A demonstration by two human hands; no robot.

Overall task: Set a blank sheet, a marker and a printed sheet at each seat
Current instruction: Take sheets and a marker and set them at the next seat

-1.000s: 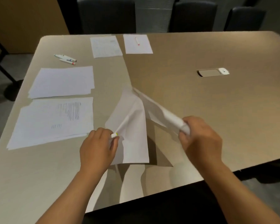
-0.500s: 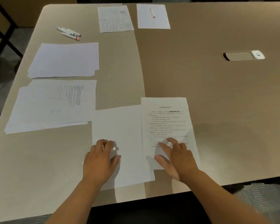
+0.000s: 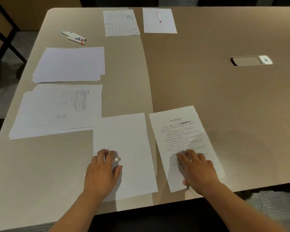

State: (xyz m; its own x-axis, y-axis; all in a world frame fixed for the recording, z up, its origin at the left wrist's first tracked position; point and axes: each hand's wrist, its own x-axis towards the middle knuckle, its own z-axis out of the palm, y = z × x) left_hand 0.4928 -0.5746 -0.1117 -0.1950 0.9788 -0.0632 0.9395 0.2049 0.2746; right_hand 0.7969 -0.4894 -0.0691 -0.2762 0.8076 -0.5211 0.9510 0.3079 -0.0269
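Hands occupy the near edge of the table [image 3: 208,81], one on each sheet of the near seat. The left hand [image 3: 102,173] rests palm-down on the lower left part of the blank sheet [image 3: 124,148], with fingers curled round a marker [image 3: 117,159]; only the marker's pale tip shows, between index finger and thumb. The left forearm enters from the bottom edge and angles up and to the right. The right hand [image 3: 197,169] lies flat on the lower half of the printed sheet [image 3: 182,139], fingers extended and slightly spread, pointing up and to the left, holding nothing. The right forearm enters from the bottom right corner.

The blank sheet and printed sheet lie side by side, just apart, with the printed sheet tilted slightly counter-clockwise. The blank sheet's upper left corner overlaps the printed stack [image 3: 57,111]. Beyond that stack lies the blank stack [image 3: 70,64], then loose markers [image 3: 74,37] near the far left corner.

At the far seat, a gridded printed sheet [image 3: 120,22] lies beside a second blank sheet [image 3: 164,25], which carries a red-tipped marker [image 3: 158,17]. A cable port [image 3: 249,61] sits in the table's right half.
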